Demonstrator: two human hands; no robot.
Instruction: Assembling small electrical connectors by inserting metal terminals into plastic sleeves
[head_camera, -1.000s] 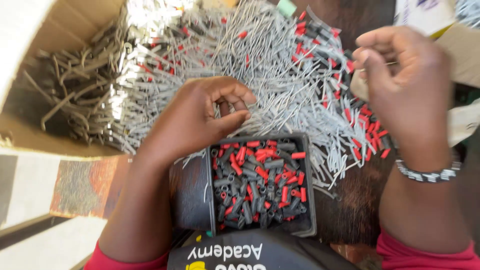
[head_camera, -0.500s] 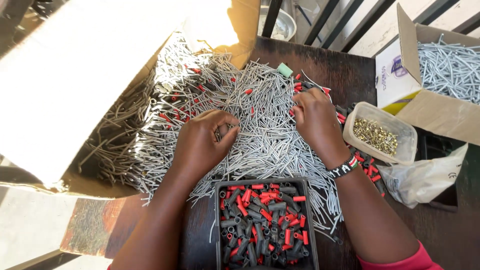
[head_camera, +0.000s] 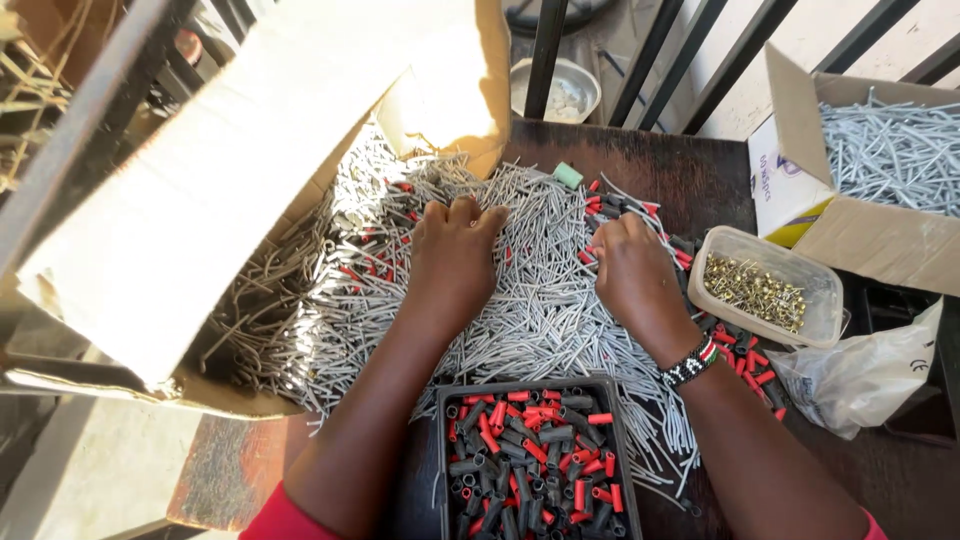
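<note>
A big heap of thin grey wire pieces (head_camera: 545, 310) covers the dark wooden table (head_camera: 690, 170), with red and black sleeve pieces mixed in. My left hand (head_camera: 455, 250) lies palm down on the heap, fingers curled into the wires near the box opening. My right hand (head_camera: 630, 270), with a beaded band at the wrist, rests on the heap's right side, fingers bent among red and black sleeves (head_camera: 640, 215). A black tray (head_camera: 445, 440) full of red and black sleeves sits close to me between my forearms.
An open cardboard box (head_camera: 230, 200) lies tipped at the left, spilling wires. A clear tub of small brass parts (head_camera: 765, 285) stands at the right, beside a second box of grey wires (head_camera: 885, 150) and a plastic bag (head_camera: 860, 375). A metal railing runs behind the table.
The view has pulled back and risen. My left hand left the tray's edge and moved forward onto the heap. My right hand came down from the air onto the wires.
</note>
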